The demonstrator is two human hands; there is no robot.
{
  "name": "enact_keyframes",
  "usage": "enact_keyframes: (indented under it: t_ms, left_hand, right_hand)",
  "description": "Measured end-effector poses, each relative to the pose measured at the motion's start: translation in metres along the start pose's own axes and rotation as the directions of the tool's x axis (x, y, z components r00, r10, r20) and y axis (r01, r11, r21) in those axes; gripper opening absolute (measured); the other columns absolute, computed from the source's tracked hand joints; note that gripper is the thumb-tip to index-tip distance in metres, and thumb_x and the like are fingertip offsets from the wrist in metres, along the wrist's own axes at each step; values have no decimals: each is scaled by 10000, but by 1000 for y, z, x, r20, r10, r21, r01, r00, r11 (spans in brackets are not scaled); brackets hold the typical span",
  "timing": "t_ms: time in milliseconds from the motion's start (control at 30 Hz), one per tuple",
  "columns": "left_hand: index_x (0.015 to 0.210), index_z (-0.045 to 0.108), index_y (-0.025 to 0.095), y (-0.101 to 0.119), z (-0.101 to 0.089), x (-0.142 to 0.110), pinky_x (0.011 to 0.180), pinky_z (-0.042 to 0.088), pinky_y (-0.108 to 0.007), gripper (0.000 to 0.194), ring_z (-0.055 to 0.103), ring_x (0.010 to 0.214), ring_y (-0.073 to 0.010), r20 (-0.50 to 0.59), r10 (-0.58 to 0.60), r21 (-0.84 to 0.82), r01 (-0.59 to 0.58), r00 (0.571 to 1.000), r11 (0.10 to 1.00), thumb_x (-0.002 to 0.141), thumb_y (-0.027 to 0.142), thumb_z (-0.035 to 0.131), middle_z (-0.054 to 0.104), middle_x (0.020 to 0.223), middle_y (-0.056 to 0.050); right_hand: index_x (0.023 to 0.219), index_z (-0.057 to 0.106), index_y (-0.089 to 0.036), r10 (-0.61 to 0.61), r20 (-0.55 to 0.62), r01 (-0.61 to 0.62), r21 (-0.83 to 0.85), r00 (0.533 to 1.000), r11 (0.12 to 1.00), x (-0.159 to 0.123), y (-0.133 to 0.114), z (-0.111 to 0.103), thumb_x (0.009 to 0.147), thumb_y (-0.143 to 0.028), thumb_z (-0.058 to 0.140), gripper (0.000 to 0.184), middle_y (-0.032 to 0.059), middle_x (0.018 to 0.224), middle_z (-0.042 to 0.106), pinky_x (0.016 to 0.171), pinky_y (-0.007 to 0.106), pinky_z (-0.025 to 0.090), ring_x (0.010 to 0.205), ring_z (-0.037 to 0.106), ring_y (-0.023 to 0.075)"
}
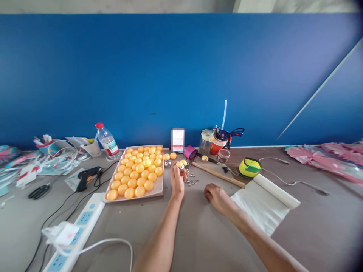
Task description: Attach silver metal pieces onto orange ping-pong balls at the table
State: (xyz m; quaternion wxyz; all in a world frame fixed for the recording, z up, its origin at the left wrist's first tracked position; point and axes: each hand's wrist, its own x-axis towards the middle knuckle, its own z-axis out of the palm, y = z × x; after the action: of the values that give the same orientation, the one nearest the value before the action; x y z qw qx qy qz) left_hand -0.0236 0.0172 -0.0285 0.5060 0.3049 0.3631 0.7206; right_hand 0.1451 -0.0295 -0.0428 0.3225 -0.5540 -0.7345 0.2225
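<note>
My left hand [177, 181] is closed around an orange ping-pong ball [179, 164] that has shiny silver bits on it. Just right of that hand, small silver beads [191, 183] lie scattered on the table. My right hand [216, 196] rests low over the tabletop with its fingers curled together; whatever they may pinch is hidden. A shallow tray [163, 189] to the left carries many orange ping-pong balls [139, 169]. Two loose balls [172, 155] and a silver-covered ball [167, 164] sit beyond the tray's right side. Another decorated ball [204, 159] lies farther right.
A wooden stick [218, 174] and white sheet [262, 204] lie rightward, near a yellow-green roll [249, 167]. Behind stand a clear jar [206, 142], red cup [218, 146] and phone [178, 140]. Leftward are a bottle [108, 143], glue gun [85, 177] and power strip [85, 223].
</note>
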Motion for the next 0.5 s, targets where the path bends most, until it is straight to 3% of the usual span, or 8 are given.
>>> enact_keyframes:
  t_ms: [100, 200, 267, 367, 500]
  left_hand:
    - [916, 505, 192, 2, 1, 1, 524, 416, -236, 405, 479, 445, -85, -23, -27, -64, 26, 999, 998, 787, 576, 529, 558, 589, 33]
    - [868, 513, 192, 6, 1, 2, 538, 420, -237, 339, 515, 508, -99, -53, -74, -138, 66, 996, 988, 803, 523, 541, 556, 617, 21]
    - [865, 524, 190, 9, 1, 3, 561, 435, -245, 308, 541, 566, -112, -66, -89, -176, 76, 994, 981, 805, 491, 554, 554, 649, 13]
    - [917, 536, 189, 14, 1, 4, 587, 451, -246, 271, 559, 627, -113, -55, -90, -285, 71, 994, 956, 775, 406, 615, 569, 736, 2]
    - [1060, 529, 212, 16, 1, 4, 570, 437, -232, 337, 570, 626, -114, -43, -123, -310, 104, 991, 945, 763, 342, 621, 604, 792, -4]
  right_hand:
    - [618, 540, -194, 65, -25, -61, 122, 998, 991, 23, -10, -1, 697, -142, 450, 130, 41, 719, 640, 582, 271, 425, 587, 580, 145]
    - [694, 546, -194, 187, 29, -181, 435, 982, 882, 49, -32, 3, 736, -223, 483, 81, -16, 517, 578, 497, 245, 384, 478, 541, 133]
    - [698, 540, -187, 175, 18, -148, 620, 984, 771, 63, -46, 9, 742, -278, 539, 100, -38, 503, 548, 450, 225, 320, 419, 465, 95]
    - [683, 541, -178, 211, 32, -143, 831, 977, 538, 75, -60, 23, 694, -354, 653, 209, -59, 521, 510, 418, 211, 257, 385, 361, 49]
    - [686, 607, -164, 211, 164, -222, 930, 964, 293, 78, -60, 34, 595, -385, 758, 283, -48, 503, 517, 442, 216, 314, 421, 418, 65]
